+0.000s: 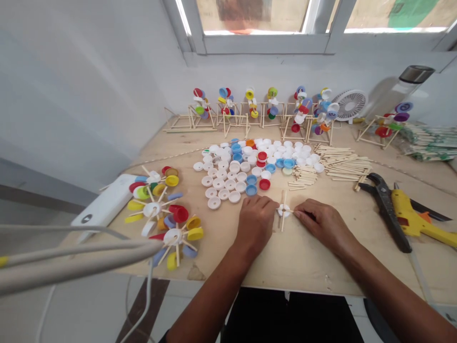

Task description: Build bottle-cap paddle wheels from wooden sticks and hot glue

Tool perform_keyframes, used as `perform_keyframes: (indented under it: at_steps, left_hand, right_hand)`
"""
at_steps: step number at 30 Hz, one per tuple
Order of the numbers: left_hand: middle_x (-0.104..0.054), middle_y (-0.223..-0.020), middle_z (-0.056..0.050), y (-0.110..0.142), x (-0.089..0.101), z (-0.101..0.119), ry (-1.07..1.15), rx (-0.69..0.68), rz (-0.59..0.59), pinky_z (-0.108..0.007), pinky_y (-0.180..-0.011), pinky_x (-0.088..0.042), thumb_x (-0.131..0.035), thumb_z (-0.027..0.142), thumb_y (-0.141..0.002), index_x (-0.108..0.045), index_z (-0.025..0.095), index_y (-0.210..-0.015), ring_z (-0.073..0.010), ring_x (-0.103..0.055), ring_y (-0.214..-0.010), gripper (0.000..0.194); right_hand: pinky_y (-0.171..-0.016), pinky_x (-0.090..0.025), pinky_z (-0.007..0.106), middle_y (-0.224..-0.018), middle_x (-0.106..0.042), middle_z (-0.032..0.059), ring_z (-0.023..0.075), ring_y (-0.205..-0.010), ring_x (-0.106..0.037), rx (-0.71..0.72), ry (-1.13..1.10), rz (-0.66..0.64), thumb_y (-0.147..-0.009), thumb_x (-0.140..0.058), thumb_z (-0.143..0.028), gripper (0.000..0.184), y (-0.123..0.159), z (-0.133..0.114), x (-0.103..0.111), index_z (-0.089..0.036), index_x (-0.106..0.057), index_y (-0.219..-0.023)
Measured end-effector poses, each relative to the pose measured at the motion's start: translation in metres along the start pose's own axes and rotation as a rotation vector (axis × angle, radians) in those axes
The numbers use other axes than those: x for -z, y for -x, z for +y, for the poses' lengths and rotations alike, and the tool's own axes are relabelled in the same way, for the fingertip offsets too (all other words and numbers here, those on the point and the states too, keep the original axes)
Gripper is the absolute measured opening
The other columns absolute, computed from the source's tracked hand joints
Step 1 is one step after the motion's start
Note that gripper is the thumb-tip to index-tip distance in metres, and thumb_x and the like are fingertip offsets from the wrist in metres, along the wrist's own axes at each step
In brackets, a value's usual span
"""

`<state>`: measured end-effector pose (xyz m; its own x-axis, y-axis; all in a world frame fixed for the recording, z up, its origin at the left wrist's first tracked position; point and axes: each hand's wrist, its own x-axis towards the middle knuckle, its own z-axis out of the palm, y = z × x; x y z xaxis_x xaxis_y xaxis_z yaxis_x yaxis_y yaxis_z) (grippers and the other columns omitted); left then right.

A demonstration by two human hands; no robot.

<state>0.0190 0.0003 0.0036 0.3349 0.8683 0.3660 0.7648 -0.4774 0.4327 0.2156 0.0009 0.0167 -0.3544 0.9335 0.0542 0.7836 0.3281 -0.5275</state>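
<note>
A white plastic bottle cap (283, 210) lies on the plywood table (314, 267) with thin wooden sticks (283, 226) crossing through it. My left hand (255, 224) grips the cap's left side. From the right, my right hand (321, 224) pinches a short wooden stick (291, 210) against the cap. Just beyond my hands spreads a pile of loose bottle caps (235, 171), mostly white with some blue and red. Bundled cut sticks (342, 162) lie to the right of that pile.
Finished cap-and-stick wheels (164, 214) lie at the left beside a white power bank (103, 202). Black pliers (387, 209) and a yellow glue gun (410, 214) lie at the right. Stick-framed cap models (250, 109), a small fan (350, 105) and a bottle stand along the back.
</note>
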Motion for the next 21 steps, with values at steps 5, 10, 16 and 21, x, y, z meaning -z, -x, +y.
perform_keyframes:
  at_steps: [5, 10, 16, 21]
  left_hand:
    - [-0.068, -0.088, -0.004, 0.0001, -0.0006, -0.0001, -0.013, -0.004, 0.001, -0.037, -0.075, -0.038, -0.050, 0.010, -0.084, -0.065, 0.019, -0.087, -0.0197, -0.056, -0.085, 0.018]
    - [-0.068, -0.088, -0.003, -0.0001, -0.0010, -0.0003, -0.016, -0.008, 0.004, -0.037, -0.075, -0.037, -0.052, 0.010, -0.083, -0.065, 0.019, -0.087, -0.0197, -0.056, -0.084, 0.016]
    - [-0.068, -0.087, -0.003, -0.0002, -0.0011, -0.0002, -0.035, -0.012, -0.002, -0.036, -0.074, -0.036, -0.052, 0.012, -0.085, -0.065, 0.020, -0.087, -0.0194, -0.056, -0.084, 0.016]
    - [-0.068, -0.087, -0.003, -0.0002, -0.0011, -0.0005, -0.031, -0.020, 0.000, -0.036, -0.075, -0.037, -0.051, 0.013, -0.086, -0.065, 0.020, -0.088, -0.0195, -0.056, -0.085, 0.016]
  right_hand:
    - [-0.068, -0.046, 0.028, -0.084, -0.067, 0.0039, 0.0151, -0.073, -0.060, 0.000, 0.014, -0.003, -0.089, -0.045, -0.032, 0.024, -0.0002, 0.0002, -0.0006, -0.022, -0.067, -0.085]
    - [-0.069, -0.045, 0.028, -0.084, -0.066, 0.0029, 0.0156, -0.076, -0.060, -0.022, 0.041, -0.023, -0.090, -0.044, -0.033, 0.025, -0.0006, -0.0001, -0.0009, -0.022, -0.066, -0.086]
    - [-0.068, -0.045, 0.027, -0.084, -0.066, 0.0036, 0.0155, -0.075, -0.060, 0.007, 0.042, -0.019, -0.090, -0.043, -0.032, 0.025, -0.0008, 0.0005, -0.0005, -0.021, -0.066, -0.085]
    - [-0.068, -0.045, 0.028, -0.083, -0.066, 0.0040, 0.0155, -0.074, -0.060, 0.014, 0.039, -0.017, -0.089, -0.043, -0.031, 0.025, -0.0008, -0.0001, -0.0001, -0.021, -0.066, -0.085]
